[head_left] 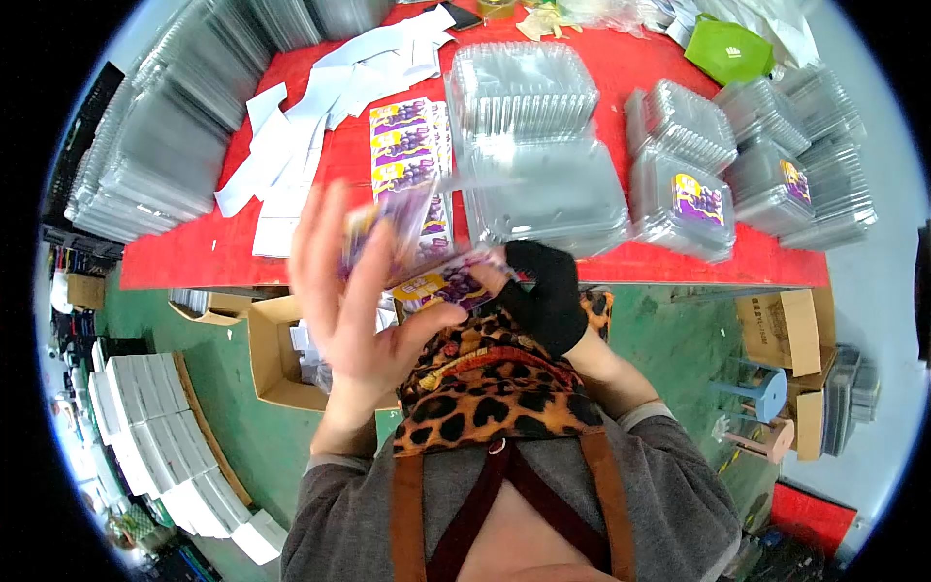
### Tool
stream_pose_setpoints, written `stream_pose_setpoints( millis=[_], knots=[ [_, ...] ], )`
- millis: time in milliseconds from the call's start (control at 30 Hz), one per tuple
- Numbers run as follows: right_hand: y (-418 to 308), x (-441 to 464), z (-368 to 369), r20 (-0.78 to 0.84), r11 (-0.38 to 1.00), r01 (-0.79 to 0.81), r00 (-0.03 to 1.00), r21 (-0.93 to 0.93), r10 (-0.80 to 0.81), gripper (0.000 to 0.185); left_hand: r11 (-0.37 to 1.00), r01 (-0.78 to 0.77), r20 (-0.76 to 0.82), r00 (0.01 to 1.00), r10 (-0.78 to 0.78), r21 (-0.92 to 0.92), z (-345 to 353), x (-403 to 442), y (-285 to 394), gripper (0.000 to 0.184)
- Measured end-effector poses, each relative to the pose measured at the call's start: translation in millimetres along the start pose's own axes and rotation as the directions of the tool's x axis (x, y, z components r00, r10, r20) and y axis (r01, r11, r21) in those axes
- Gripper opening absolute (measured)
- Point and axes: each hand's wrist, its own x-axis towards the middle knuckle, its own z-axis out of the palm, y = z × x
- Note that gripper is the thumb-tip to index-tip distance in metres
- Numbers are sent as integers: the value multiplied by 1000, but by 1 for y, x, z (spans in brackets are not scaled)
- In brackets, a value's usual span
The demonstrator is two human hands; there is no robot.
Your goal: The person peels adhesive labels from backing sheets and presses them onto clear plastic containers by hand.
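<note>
My left hand (pixel 344 291) is bare and blurred, its fingers spread and its thumb stretched out. A blurred purple and yellow printed piece (pixel 412 218) shows behind its fingers; whether it touches them is unclear. My right hand (pixel 543 296), in a black fingerless glove, pinches a clear plastic piece with a purple and yellow label (pixel 441 288) at the table's front edge. Just beyond lie sheets of grape-print labels (pixel 402 145). To their right stands a stack of clear plastic containers (pixel 543 189), with a taller stack (pixel 524 82) behind it.
Clear container stacks line the left side of the red table (pixel 184 254), beside white paper strips (pixel 291 155). Labelled containers (pixel 684 199) and a green bag (pixel 729 50) are on the right. Below are an open cardboard box (pixel 267 364), white boxes (pixel 145 398) and a blue stool (pixel 766 390).
</note>
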Motion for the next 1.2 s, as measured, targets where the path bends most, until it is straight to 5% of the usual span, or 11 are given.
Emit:
stream_pose_setpoints(
  millis=[33,67,133,233,300,433,500,567,733,833,1200],
  knots=[
    [-4,2,-3,-11,990,-127,992,56,128,18,997,-68,-87,994,71,35,-2,1,-3,74],
    [-12,6,-5,-61,877,-229,958,421,279,24,998,-30,-122,992,24,-50,-4,-7,-5,66],
    [-7,14,-20,-111,878,-207,954,432,279,25,978,32,-138,989,-62,-206,-4,-11,-2,35],
    [-13,22,-28,-126,814,-243,925,528,358,24,800,431,328,892,-310,-418,-3,-26,-4,21],
    [-15,26,-30,-127,814,-232,929,533,348,23,468,661,491,749,-445,-586,8,-40,3,13],
    [-8,26,-23,-142,835,-178,946,520,290,23,249,726,522,650,-552,-641,15,-39,22,2],
    [-9,27,-23,-120,826,-218,939,520,323,24,352,669,466,724,-508,-655,16,-40,19,2],
    [-19,32,-20,-389,990,-31,917,134,82,26,422,631,418,762,-494,-651,17,-38,18,2],
    [-38,17,-38,-74,895,360,917,-262,-391,37,579,568,362,822,-440,-585,22,-33,21,2],
    [-43,15,-34,-38,807,428,875,-406,-483,40,658,509,331,861,-386,-555,23,-31,22,5],
    [-34,13,-36,69,789,508,852,-346,-519,42,877,344,302,921,-245,-336,19,-13,35,12]
  ],
)
